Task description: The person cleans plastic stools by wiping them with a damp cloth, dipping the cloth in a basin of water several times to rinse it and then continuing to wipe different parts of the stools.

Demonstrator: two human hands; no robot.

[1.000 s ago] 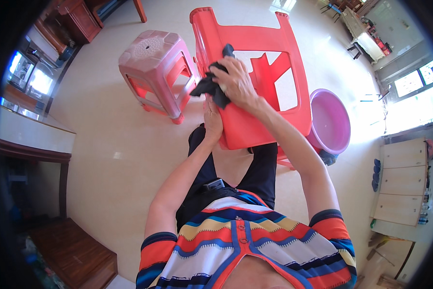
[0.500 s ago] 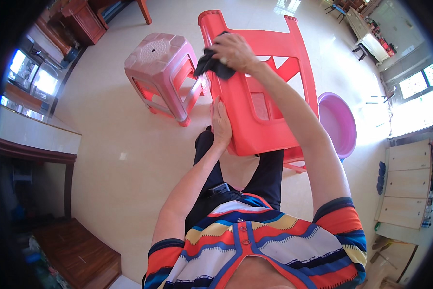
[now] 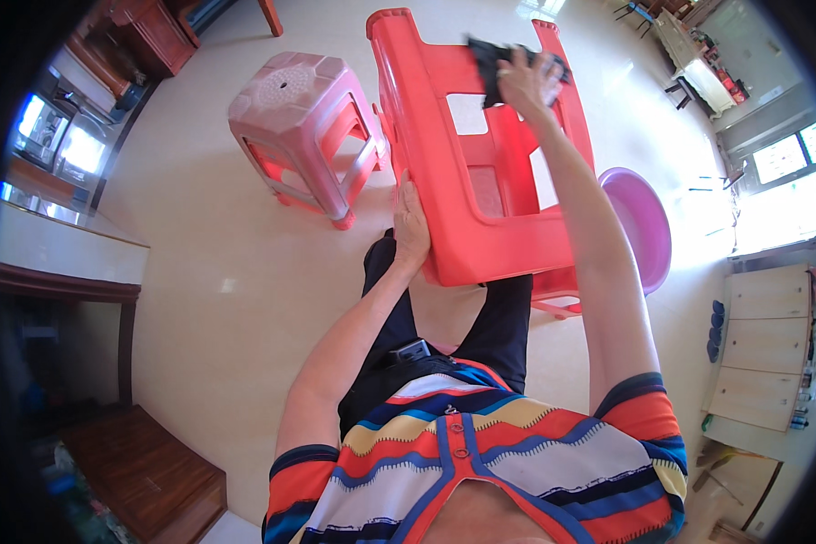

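A red stool lies on its side in front of the person, over the knees, its legs pointing away and its open frame showing glossy red plastic. What bears its weight cannot be told. The left hand rests flat along the stool's left side, fingers straight and together, gripping nothing. The right hand has its fingers bent over a black cloth, grasping it bunched against the bar between two far legs; the fingertips are blurred.

The floor is pale and shiny, with light glaring off it toward the right. A pinkish stool stands upright on it to the left, near the red one, its top looking whitish and worn. A purple basin sits to the right, partly behind the right forearm. Farther out are a bright window and a pale cupboard on the right, and a brown wooden box at lower left
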